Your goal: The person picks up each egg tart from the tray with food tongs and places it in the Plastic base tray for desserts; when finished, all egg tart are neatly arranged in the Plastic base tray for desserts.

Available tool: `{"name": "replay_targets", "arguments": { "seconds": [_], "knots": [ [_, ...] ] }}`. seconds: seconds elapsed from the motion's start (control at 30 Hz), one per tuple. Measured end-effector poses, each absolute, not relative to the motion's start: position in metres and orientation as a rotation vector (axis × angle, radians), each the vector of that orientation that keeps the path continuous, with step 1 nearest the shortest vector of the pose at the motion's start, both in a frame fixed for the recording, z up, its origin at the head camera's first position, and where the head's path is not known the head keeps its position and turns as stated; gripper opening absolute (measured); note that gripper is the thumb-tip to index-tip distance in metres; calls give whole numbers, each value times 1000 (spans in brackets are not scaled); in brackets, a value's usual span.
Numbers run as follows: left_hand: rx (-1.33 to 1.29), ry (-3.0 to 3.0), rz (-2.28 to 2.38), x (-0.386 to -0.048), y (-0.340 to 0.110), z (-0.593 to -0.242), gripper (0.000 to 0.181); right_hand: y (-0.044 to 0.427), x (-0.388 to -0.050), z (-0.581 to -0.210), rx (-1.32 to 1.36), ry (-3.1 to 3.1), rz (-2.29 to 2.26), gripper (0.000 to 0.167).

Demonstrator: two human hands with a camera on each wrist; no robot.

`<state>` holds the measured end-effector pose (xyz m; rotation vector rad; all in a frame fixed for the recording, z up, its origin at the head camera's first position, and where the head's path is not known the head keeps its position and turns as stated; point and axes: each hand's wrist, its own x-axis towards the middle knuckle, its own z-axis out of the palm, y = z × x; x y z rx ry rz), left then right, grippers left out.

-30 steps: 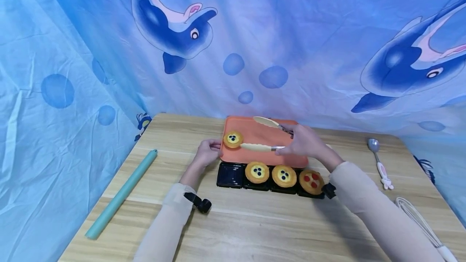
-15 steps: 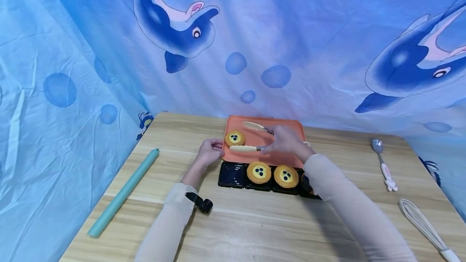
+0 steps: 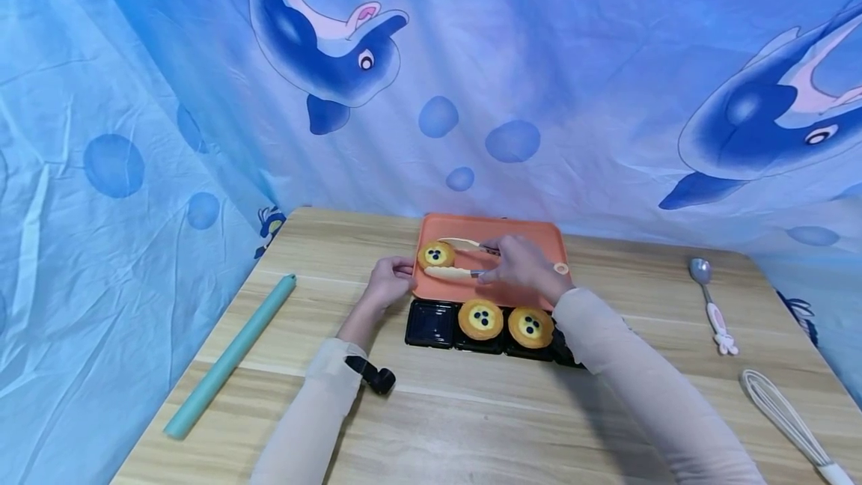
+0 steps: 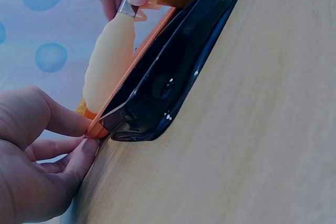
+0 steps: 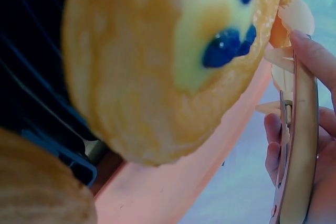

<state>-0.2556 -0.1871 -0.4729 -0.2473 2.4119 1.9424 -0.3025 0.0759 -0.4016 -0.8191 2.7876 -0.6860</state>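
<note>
My right hand (image 3: 521, 264) grips metal tongs with cream scalloped tips (image 3: 450, 273). The tips lie on either side of a blueberry-topped egg tart (image 3: 436, 253); whether they touch it I cannot tell. That tart sits at the left end of an orange tray (image 3: 532, 229). At the tray's left edge my left hand (image 3: 390, 281) pinches the rim between thumb and fingers, as the left wrist view shows. In front stands a row of black square boxes (image 3: 431, 322), the leftmost bare. Two more blueberry tarts (image 3: 480, 319) sit in the middle ones; my right sleeve hides the last.
A teal rolling pin (image 3: 232, 354) lies on the wooden table (image 3: 458, 432) at left. To the right are a spoon with a bunny handle (image 3: 712, 313) and a whisk (image 3: 788, 418). A blue dolphin-print curtain (image 3: 572, 58) hangs behind.
My right hand has moved left with the tongs, bringing their tips from beside the tart to around it. My right forearm now covers the red-topped tart. The left hand stays on the tray rim.
</note>
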Motion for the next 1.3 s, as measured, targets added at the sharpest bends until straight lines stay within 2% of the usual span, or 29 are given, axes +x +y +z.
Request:
{"name": "replay_targets", "arguments": {
  "seconds": [0.47,0.73,1.03,1.3],
  "knots": [
    [-259,2402,1949,-255,-185,-471,50,84,-298,-392,-777,2775,-746,72],
    [-262,2411,1944,-254,-185,-471,50,97,-287,-373,-922,2832,-742,72],
    [-239,2429,1939,-253,-184,-470,50,113,-257,-365,-1016,2834,-770,64],
    [-233,2464,1911,-253,-185,-472,45,114,-229,-367,-1031,2780,-808,69]
  ]
}}
